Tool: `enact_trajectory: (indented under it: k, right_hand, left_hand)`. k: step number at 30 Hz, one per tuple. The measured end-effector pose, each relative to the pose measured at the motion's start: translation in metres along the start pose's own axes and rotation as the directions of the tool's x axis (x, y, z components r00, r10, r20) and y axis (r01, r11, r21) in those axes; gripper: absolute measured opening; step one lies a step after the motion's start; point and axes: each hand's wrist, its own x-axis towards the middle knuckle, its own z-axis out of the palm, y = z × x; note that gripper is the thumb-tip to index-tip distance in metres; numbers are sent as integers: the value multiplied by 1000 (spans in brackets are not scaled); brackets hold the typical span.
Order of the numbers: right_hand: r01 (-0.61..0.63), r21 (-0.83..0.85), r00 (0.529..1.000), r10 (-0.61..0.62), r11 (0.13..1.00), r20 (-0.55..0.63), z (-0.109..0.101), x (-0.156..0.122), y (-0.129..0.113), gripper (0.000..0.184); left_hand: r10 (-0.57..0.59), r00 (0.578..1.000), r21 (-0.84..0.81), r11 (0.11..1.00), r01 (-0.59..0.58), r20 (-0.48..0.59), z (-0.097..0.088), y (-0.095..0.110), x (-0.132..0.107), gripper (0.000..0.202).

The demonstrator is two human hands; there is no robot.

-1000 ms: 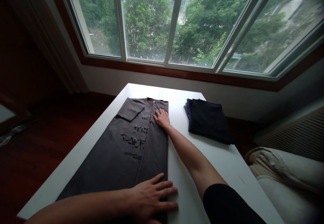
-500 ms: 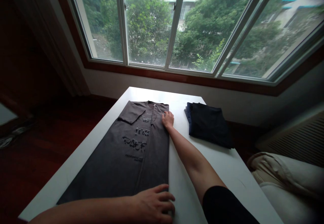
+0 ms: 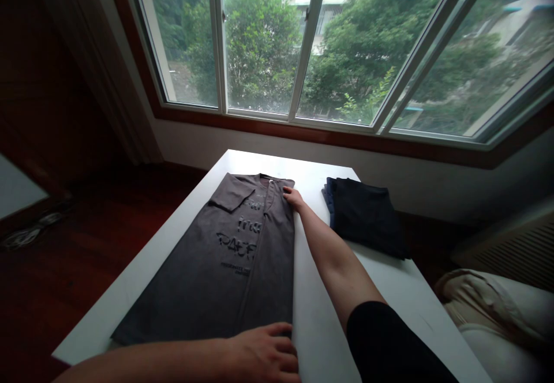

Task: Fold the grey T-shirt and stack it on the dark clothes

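Observation:
A dark grey T-shirt (image 3: pixel 203 290) with black lettering lies on the white table, its right side folded inward and one short sleeve laid across the chest at left. Near the collar, my right hand (image 3: pixel 293 196) is closed on the folded right edge, finger and thumb at the cloth. At the bottom, my left hand (image 3: pixel 268 353) rests over the same edge, near the hem. Its fingers are bent a little and apart, with the tips at the border of cloth and table. My left forearm hides part of the hem.
A stack of folded dark clothes (image 3: pixel 367 216) sits on the right side of the white table (image 3: pixel 320 308). Beyond the table's far edge is a wide window (image 3: pixel 298 117). Pale bedding or cushions (image 3: pixel 497 314) lie at lower right, and cables (image 3: pixel 32 233) on the floor at left.
My right hand has turned and drawn its fingers together at the T-shirt's edge near the collar. My left hand has settled slightly lower, its fingers less spread. The view has shifted a little.

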Motion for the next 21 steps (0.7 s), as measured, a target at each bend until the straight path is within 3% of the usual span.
enact_trajectory:
  k: [5,13,18,21]
  right_hand:
    - [-7,-84,997,1,996,-71,-8,5,5,61]
    - [57,-349,988,-102,935,-114,-46,12,1,64]
    - [7,-414,994,-51,910,-94,-63,6,10,67]
    - [-44,-440,997,15,897,-70,-64,-7,19,63]
  left_hand:
    - [0,1000,-84,996,0,6,-16,-2,9,11]
    - [9,1000,-172,985,-11,-12,-1,-8,42,20]
    - [-16,1000,-195,981,10,-26,7,-1,64,30]
    - [-55,998,-215,975,48,-25,-1,0,57,45]
